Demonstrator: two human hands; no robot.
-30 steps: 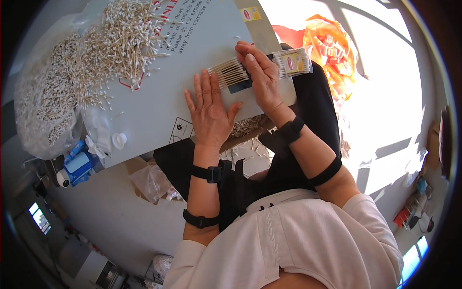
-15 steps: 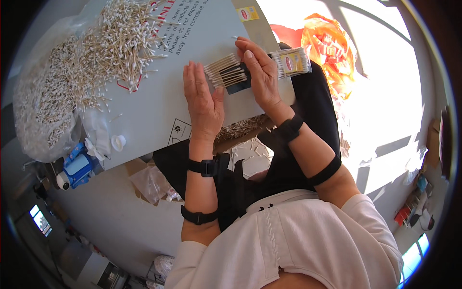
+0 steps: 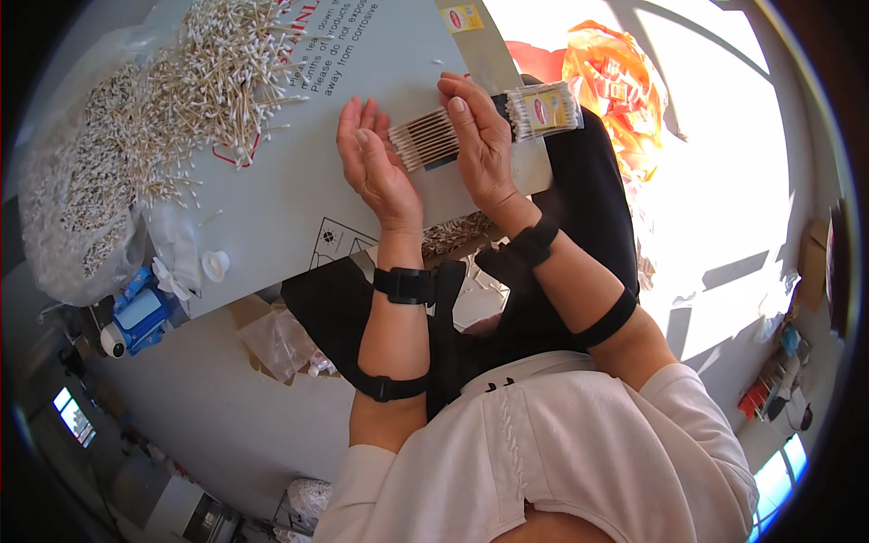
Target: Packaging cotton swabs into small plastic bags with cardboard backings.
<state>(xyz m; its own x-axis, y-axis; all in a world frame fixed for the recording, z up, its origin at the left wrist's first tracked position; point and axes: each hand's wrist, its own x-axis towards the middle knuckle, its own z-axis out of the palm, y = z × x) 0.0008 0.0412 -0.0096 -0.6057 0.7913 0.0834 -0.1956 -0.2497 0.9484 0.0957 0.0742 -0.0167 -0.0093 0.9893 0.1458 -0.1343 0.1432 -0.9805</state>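
A row of cotton swabs (image 3: 422,139) lies side by side on a dark strip between my two hands. My left hand (image 3: 378,172) is at the row's left end, palm turned partly up and fingers loosely curved, holding nothing. My right hand (image 3: 482,145) stands on edge across the strip at the row's right end, its fingers extended and close together, the thumb along the near side. Part of the row's right end hides behind that hand. Just right of it lies a filled pack of cotton swabs (image 3: 548,110) with a yellow and red label.
A large heap of loose cotton swabs (image 3: 226,68) spills from a clear plastic bag (image 3: 54,226) on the left of the grey table (image 3: 272,235). A yellow label card (image 3: 462,18) lies at the far edge. An orange bag (image 3: 588,54) sits to the right; a blue-and-white device (image 3: 140,317) is at left.
My left hand has rolled its palm upward and its fingers have curled a little. The cotton swabs, uneven before, now lie in a tighter, more even row. My right hand has barely moved.
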